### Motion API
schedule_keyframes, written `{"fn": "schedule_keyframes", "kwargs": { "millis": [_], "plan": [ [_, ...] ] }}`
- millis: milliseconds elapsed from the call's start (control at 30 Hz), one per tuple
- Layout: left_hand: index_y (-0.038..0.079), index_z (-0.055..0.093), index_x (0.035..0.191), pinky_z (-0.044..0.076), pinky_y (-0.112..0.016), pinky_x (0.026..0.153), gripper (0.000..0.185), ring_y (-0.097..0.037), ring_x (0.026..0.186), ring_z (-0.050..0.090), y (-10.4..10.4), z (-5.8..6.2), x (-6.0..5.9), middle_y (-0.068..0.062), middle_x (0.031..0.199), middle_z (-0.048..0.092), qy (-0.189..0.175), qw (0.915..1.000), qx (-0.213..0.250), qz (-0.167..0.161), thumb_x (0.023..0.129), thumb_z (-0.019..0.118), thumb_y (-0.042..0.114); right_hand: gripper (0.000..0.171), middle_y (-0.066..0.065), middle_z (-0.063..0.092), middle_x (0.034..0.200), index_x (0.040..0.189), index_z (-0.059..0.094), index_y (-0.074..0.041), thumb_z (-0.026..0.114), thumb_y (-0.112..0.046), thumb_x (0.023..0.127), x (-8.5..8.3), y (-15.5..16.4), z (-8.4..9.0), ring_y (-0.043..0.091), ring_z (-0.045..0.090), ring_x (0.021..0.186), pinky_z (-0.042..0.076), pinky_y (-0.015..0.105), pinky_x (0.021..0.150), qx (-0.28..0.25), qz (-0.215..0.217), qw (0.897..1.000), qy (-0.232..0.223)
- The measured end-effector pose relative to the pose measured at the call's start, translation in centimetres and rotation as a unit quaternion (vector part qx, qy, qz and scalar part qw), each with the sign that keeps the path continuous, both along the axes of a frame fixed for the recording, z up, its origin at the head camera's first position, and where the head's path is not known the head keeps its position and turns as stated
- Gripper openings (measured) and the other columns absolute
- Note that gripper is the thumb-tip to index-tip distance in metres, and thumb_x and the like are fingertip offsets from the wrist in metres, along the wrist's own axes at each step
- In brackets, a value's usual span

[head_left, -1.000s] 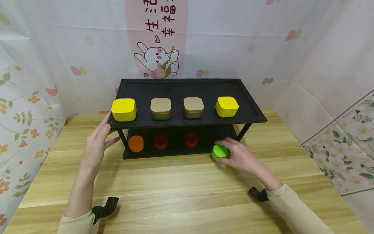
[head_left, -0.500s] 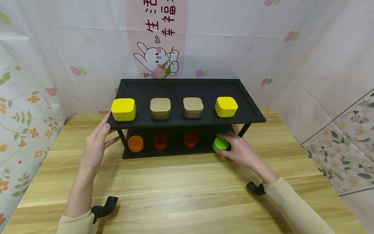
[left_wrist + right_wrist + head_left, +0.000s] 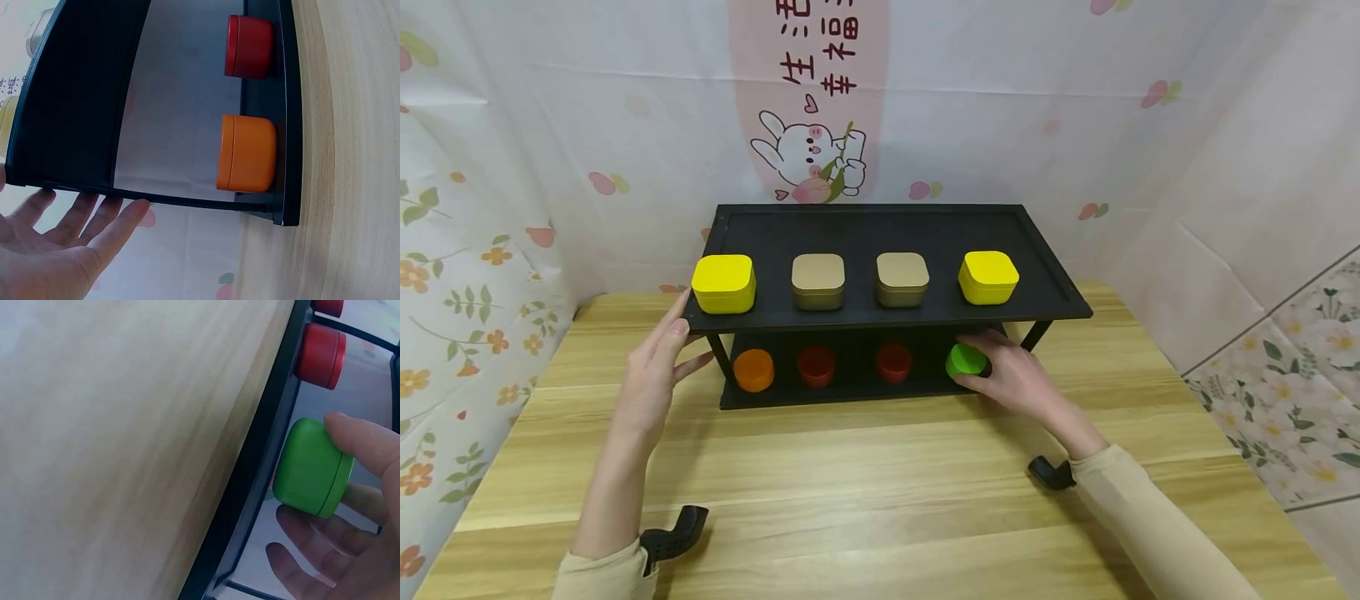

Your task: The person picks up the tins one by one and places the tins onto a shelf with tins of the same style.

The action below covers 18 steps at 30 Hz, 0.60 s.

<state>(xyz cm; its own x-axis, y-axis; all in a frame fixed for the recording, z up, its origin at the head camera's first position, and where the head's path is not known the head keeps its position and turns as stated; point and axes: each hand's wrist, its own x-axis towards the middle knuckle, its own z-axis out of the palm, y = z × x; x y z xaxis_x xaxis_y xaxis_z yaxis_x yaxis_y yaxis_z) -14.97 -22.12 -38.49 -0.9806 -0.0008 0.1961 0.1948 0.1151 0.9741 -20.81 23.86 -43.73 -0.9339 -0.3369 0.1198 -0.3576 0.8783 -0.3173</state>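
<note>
Carried off the table since a second ago, onto the lower shelf [image 3: 850, 392] at centre right: green tin [image 3: 966, 361], right hand [image 3: 1011, 379] grasping it. Just right of the red tin [image 3: 894, 362]. Left hand [image 3: 651, 379] released, flat against the rack's left end.

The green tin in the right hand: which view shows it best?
The right wrist view: the green tin fills the frame, side wall and lid seam clear, the right hand pinching it above the rack's lower shelf. The head view shows it small, part hidden by fingers. The left wrist view misses it.
</note>
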Motion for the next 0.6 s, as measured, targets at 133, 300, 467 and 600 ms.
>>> {"fn": "schedule_keyframes", "kwargs": {
  "millis": [133, 300, 467, 600],
  "plan": [
    [0.030, 0.034, 0.161, 0.056, -0.011, 0.092, 0.052, -0.028, 0.152, 0.035, 0.01, 0.04, 0.04, 0.000, 0.173, 0.023, 0.002, 1.0000, -0.002, 0.000, 0.111, 0.041, 0.042, 0.063, 0.017, 0.063, 0.136, 0.142, 0.063, -0.014, 0.081, -0.041, 0.088, -0.24, -0.10, 0.17, 0.029, 0.065, 0.100, 0.058, 0.046, 0.080, 0.001, 0.001, 1.000, -0.008],
    [0.030, 0.033, 0.161, 0.056, -0.011, 0.092, 0.052, -0.028, 0.153, 0.033, 0.00, 0.06, 0.03, 0.000, 0.173, 0.023, 0.004, 1.0000, -0.004, -0.001, 0.111, 0.041, 0.041, 0.062, 0.018, 0.063, 0.135, 0.142, 0.062, -0.014, 0.080, -0.039, 0.089, -0.46, -0.17, 0.08, 0.029, 0.065, 0.098, 0.057, 0.045, 0.078, 0.000, 0.001, 1.000, -0.012],
    [0.031, 0.034, 0.161, 0.056, -0.011, 0.093, 0.052, -0.025, 0.151, 0.036, -0.04, 0.04, 0.04, 0.001, 0.173, 0.024, 0.000, 1.0000, -0.005, -0.001, 0.111, 0.041, 0.042, 0.061, 0.018, 0.063, 0.135, 0.143, 0.062, -0.014, 0.080, -0.039, 0.089, -0.59, -0.15, -0.15, 0.027, 0.064, 0.096, 0.056, 0.044, 0.077, 0.000, 0.002, 1.000, -0.016],
    [0.032, 0.034, 0.161, 0.055, -0.011, 0.093, 0.051, -0.028, 0.153, 0.034, -0.06, -0.02, 0.11, 0.002, 0.173, 0.024, -0.003, 1.0000, -0.009, 0.000, 0.111, 0.041, 0.043, 0.062, 0.020, 0.062, 0.137, 0.144, 0.061, -0.014, 0.079, -0.038, 0.091, -0.69, -0.08, -0.34, 0.029, 0.065, 0.098, 0.057, 0.046, 0.078, 0.004, 0.003, 1.000, -0.023]
  ]
}}
